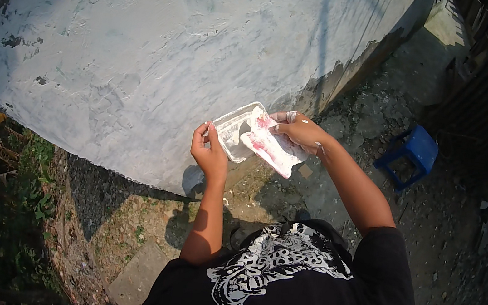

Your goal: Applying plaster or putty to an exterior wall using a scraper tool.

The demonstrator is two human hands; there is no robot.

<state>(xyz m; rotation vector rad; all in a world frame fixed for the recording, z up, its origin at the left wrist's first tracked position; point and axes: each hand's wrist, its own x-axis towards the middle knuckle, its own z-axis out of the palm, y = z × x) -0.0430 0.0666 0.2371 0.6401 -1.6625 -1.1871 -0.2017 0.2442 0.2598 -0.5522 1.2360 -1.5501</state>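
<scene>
My left hand [211, 152] is closed on the near left edge of a small white rectangular container [231, 117], which is tilted before the wall. White paint coats the inside that shows. In my right hand [301, 132] is a folded rag [271, 150], soaked white with pink-red patches. The rag overlaps the container's right side, and I cannot tell whether the two touch. White paint smears mark the fingers and wrist of my right hand.
A wall [144, 62] with rough, patchy whitish paint stands directly ahead. To the right, a blue plastic stool [416, 152] rests on rough ground [345, 193]. Green plants [22, 201] grow at the lower left, and corrugated sheeting [479, 93] stands at the far right.
</scene>
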